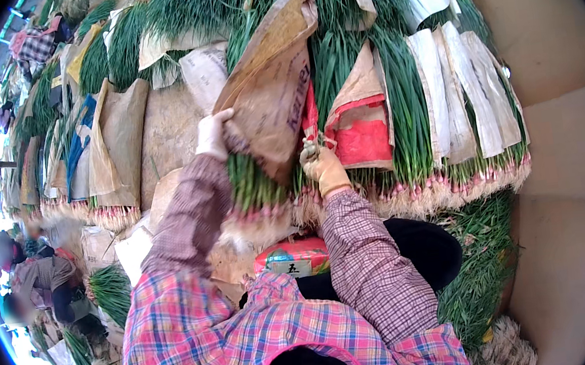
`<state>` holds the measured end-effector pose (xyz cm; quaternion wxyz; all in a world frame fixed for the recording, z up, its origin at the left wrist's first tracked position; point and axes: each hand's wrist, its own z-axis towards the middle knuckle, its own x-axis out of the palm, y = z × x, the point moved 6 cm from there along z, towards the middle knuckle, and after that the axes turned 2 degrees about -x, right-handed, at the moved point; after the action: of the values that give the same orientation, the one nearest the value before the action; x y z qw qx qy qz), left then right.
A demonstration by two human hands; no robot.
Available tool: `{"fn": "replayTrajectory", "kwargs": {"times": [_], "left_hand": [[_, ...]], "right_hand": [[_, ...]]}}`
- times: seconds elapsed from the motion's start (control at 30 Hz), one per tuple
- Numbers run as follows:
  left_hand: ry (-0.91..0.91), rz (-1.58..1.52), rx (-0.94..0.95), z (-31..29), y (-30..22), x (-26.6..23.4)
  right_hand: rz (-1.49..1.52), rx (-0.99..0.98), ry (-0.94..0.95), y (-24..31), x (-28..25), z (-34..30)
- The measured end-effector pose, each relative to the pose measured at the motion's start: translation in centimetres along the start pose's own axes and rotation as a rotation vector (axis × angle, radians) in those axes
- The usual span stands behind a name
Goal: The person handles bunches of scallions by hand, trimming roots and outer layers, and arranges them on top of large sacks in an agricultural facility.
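Pinching the left edge of a brown sack (274, 87), the left hand (213, 137) sits in my view with its fingers and thumb closed on the fabric, in a whitish glove; from my end I see the sack standing tilted, its top leaning to the right, dark print down its face, and it lies over a bundle of green onions (253, 187) whose stems and blurred pale roots show below it, between the two hands; the right hand (323, 167), in a yellowish glove, has its fingers curled at the lower end of a red strip (309, 110) beside the sack's right edge; something small and greyish is at its fingertips, too small for me to make out, and I cannot tell how tightly the fingers close or on what.

Just right of that hand I have a tan and red sack (363, 135) lying over the greens; farther right come more onions (407, 112), roots toward the wearer, and whitish strips (470, 97) laid over them; below the hands, near the wearer's body, I make out a red packet (286, 255); loose green leaves (478, 262) lie to the lower right; off to the left, another person (44, 279) bends near a smaller green bundle (110, 295).
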<state>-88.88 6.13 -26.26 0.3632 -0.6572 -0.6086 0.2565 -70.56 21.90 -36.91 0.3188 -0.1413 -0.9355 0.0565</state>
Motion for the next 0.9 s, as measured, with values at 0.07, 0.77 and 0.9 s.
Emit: {"fn": "replayTrajectory", "kwargs": {"times": [0.07,0.77,0.9], "left_hand": [[-0.049,-0.134,-0.07,1.0,2.2,2.3],[0.043,0.94,0.193,0.1,1.2,1.0],[0.188,0.753,-0.007,-1.1,1.6,0.0]], "right_hand": [[-0.011,-0.041,0.027,0.5,-0.1,0.5],[-2.432,-1.53,0.084,-10.7,10.5,-6.2],[-2.244,-1.305,0.079,-13.7,10.3,-3.6]]}}
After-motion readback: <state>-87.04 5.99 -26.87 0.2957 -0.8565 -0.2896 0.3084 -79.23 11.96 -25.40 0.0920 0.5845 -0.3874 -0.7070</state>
